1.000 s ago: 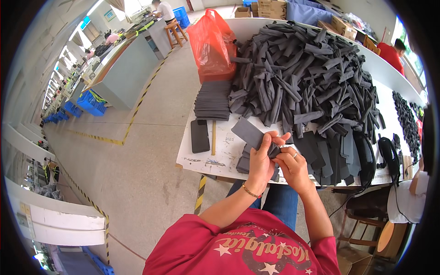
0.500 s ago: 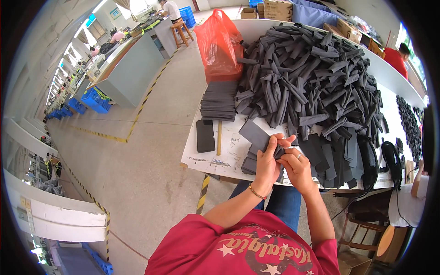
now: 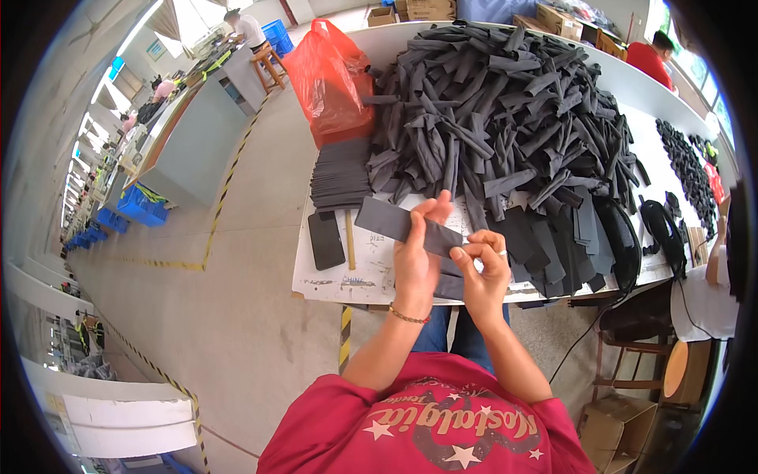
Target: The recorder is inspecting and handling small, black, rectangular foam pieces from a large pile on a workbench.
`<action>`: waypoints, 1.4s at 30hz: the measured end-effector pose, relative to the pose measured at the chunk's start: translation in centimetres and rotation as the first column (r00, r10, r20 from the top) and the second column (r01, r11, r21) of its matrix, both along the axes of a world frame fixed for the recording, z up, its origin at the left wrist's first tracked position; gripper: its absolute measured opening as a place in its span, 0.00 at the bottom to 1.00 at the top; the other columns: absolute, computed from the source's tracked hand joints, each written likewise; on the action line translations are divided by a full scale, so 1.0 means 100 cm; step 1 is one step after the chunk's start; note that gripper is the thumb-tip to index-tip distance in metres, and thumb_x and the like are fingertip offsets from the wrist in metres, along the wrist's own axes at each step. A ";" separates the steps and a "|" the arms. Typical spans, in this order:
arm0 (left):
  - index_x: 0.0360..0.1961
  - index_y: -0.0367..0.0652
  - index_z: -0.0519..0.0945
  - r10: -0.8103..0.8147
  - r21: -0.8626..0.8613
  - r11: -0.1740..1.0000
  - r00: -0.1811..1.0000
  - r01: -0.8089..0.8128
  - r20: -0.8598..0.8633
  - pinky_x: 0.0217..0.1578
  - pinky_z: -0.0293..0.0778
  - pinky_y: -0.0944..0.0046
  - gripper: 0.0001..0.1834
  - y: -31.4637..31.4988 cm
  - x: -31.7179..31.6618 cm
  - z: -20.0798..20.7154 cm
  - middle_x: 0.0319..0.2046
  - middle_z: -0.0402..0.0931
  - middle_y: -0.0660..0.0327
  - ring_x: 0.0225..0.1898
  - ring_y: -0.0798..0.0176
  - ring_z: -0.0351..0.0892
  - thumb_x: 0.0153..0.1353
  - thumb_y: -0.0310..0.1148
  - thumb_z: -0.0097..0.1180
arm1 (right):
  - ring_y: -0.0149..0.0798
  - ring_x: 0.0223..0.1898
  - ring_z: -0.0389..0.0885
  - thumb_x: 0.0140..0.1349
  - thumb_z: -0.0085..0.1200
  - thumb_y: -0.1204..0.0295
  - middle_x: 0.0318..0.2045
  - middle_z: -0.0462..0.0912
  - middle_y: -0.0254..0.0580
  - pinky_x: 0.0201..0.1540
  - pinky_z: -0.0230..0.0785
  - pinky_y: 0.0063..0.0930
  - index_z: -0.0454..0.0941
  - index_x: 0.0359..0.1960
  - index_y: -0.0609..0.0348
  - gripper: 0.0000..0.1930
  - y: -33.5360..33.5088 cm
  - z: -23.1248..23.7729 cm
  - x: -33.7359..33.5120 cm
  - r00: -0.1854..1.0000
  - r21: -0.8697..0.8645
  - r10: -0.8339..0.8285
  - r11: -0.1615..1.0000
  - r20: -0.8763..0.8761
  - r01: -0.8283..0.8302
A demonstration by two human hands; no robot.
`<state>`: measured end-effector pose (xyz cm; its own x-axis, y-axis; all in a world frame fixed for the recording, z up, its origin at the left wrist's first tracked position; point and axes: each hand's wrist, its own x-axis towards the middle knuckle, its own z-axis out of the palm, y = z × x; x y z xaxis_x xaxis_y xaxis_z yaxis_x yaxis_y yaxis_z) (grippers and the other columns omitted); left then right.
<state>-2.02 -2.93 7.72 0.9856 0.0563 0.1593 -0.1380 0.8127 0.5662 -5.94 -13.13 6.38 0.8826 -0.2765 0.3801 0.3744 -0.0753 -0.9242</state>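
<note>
A dark grey fabric strip (image 3: 385,220) is stretched between my two hands above the table's near edge. My left hand (image 3: 418,257) grips it with the thumb on top and the fingers behind. At its right end, my right hand (image 3: 483,272) pinches the strip between thumb and fingers; a ring shows on that hand. Beneath my hands lie more flat grey strips (image 3: 449,287), partly hidden. Beyond them rises a big loose heap of grey fabric pieces (image 3: 489,110). A neat stack of flat strips (image 3: 341,175) sits to the left.
A black phone (image 3: 326,240) and a yellowish stick (image 3: 350,241) lie left of my hands on the white table (image 3: 367,280). Behind the stack stands a red plastic bag (image 3: 332,83). Flat strips (image 3: 557,249) and black curved pieces (image 3: 618,245) lie to the right. Other people sit farther off.
The strip was bunched between my fingers and slanted; now it is drawn out longer and flatter. My right hand has moved to its right end. The whole view has shifted slightly.
</note>
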 end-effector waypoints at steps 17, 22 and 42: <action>0.46 0.32 0.77 0.199 0.065 0.980 0.958 -0.190 -0.206 0.47 0.78 0.55 0.15 0.033 0.001 -0.011 0.40 0.80 0.51 0.42 0.52 0.81 0.64 0.34 0.58 | 0.33 0.28 0.79 0.53 0.62 0.80 0.27 0.79 0.42 0.33 0.71 0.27 0.77 0.38 0.65 0.11 -0.018 -0.001 -0.001 0.990 -0.062 0.050 0.996 -0.131 -0.058; 0.46 0.29 0.76 0.265 0.097 0.964 0.933 -0.249 -0.245 0.48 0.78 0.57 0.16 0.045 0.008 -0.011 0.41 0.79 0.47 0.43 0.53 0.81 0.64 0.32 0.58 | 0.22 0.26 0.71 0.54 0.53 0.84 0.26 0.75 0.31 0.29 0.65 0.17 0.73 0.36 0.64 0.08 -0.037 -0.021 0.011 0.968 -0.179 0.015 0.982 -0.250 -0.061; 0.47 0.28 0.75 0.329 0.170 0.941 0.906 -0.291 -0.267 0.45 0.78 0.60 0.16 0.083 0.013 -0.030 0.40 0.80 0.50 0.43 0.53 0.81 0.65 0.31 0.56 | 0.24 0.26 0.72 0.62 0.55 0.75 0.26 0.76 0.32 0.30 0.68 0.21 0.69 0.48 0.66 0.14 -0.049 -0.026 0.012 0.915 -0.163 0.185 0.953 -0.358 -0.257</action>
<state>-0.74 5.33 4.69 0.9254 0.3648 -0.1025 -0.1879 0.6768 0.7117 -4.78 -18.03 3.82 0.9969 -0.0082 0.0787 0.0749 -0.2251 -0.9715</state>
